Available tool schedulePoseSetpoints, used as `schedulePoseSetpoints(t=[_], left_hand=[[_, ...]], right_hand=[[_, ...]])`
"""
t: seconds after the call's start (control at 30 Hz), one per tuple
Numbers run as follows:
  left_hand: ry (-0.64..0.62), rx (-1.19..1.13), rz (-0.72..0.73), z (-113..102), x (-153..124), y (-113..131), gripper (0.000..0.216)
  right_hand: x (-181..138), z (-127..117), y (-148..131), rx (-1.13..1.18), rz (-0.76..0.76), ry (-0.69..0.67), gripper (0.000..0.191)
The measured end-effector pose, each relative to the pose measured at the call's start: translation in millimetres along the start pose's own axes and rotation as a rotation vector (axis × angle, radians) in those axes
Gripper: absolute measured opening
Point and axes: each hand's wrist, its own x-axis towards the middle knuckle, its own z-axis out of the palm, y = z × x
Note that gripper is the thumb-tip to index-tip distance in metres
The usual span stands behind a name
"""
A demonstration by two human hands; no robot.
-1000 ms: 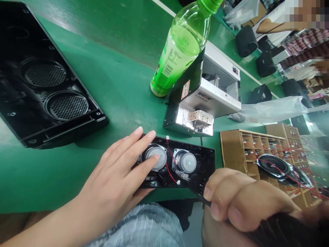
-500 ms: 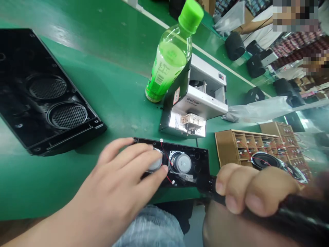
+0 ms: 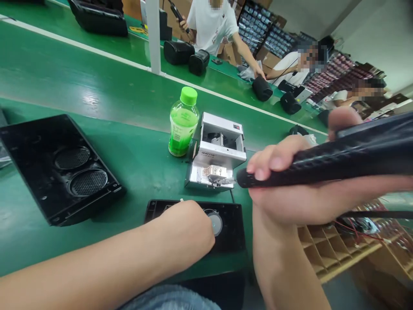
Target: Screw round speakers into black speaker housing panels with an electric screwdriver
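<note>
- At the left, a large black speaker housing (image 3: 58,168) lies on the green tabletop (image 3: 140,163), its two round mesh grilles facing up.
- Nearer the middle stands a green-capped bottle (image 3: 183,129), upright, part filled with green liquid, just beside the machine.
- The left hand (image 3: 192,224) reaches in from the left, over the smaller black panel. Its back is toward the camera and its fingers are hidden, so I cannot tell whether they are spread, pressed together or pinching something.
- The black panel (image 3: 230,241) lies flat on the tabletop at the near side of the machine; one round speaker driver (image 3: 216,224) shows past the hand.
- Beyond, a co-worker in a white shirt (image 3: 211,30) has a dark tool in one hand and the other on a dark speaker (image 3: 262,89).
- The silver machine (image 3: 226,153), with a metal block at its front, stands right of the bottle.
- The right hand (image 3: 303,202) is wrapped around a black power screwdriver (image 3: 348,155), whose tip points left at that block; contact is unclear.
- Below the right arm is a compartmented box (image 3: 350,263) with red wires.
</note>
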Motion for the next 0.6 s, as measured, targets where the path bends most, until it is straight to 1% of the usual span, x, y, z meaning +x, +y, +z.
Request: schedulePoseSetpoints(t=[0.1, 0.17, 0.23, 0.3, 0.4, 0.6], left_hand=[[0.035, 0.017, 0.030, 2.0, 5.2, 0.3, 0.030], [0.079, 0.032, 0.046, 3.3, 6.1, -0.5, 0.029], [0.113, 0.048, 0.060, 4.1, 4.9, -1.3, 0.029], [0.130, 0.070, 0.072, 4.1, 2.8, -1.5, 0.029], [0.137, 0.104, 0.102, 3.6, 1.3, -1.6, 0.028], [0.140, 0.172, 0.155, 3.1, 3.8, -4.8, 0.027]], right_hand=[[-4.7, 12.1, 19.3, 0.037, -0.032, -0.061, 0.062], [-7.3, 11.9, 28.4, 0.031, -0.028, -0.085, 0.062], [-8.4, 10.0, 34.3, 0.012, 0.009, -0.077, 0.062], [-8.7, 9.0, 37.6, -0.001, 0.041, -0.050, 0.062], [-8.8, 9.8, 39.8, -0.023, 0.050, -0.021, 0.063], [-10.3, 8.7, 42.3, -0.042, 0.046, -0.043, 0.068]])
